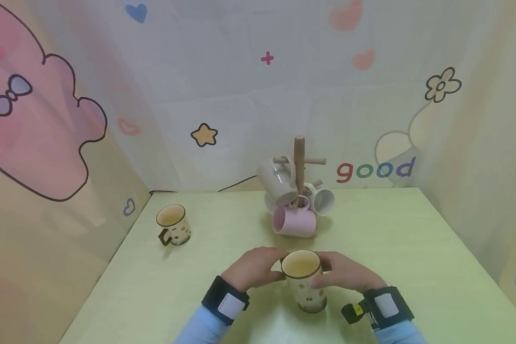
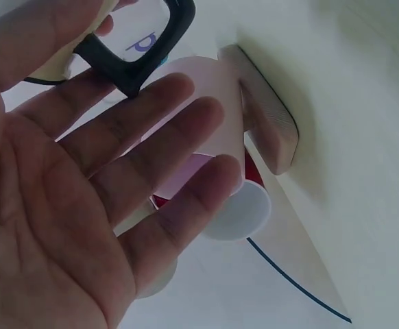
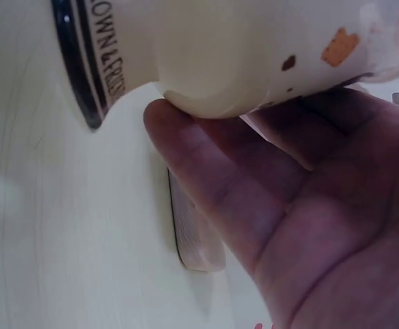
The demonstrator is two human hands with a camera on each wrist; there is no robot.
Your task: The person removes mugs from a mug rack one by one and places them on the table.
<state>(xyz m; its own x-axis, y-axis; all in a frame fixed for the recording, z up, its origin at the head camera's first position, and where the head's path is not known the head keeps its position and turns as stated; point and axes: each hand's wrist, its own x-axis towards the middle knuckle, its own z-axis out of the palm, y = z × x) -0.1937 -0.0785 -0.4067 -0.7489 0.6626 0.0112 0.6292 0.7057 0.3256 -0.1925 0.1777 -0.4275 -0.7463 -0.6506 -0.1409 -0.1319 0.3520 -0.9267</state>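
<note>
While the glossy cream mug (image 1: 303,292) with a dark rim and small brown motifs is held between the thumb and fingers of the right hand (image 1: 350,273), its angular dark handle (image 2: 180,29) is flanked by the left hand (image 1: 254,268), whose fingers are spread nearly straight. The mug is found toward the near side of the pale green desk (image 1: 413,258). Near the middle of the far edge, a wooden peg stand (image 1: 299,149) is hung with a grey-white mug (image 1: 276,181); below it, a pink cylindrical mug (image 1: 298,223) is turned sideways. By the far left corner, an upright brown-handled cream mug (image 1: 178,231) is seen.
</note>
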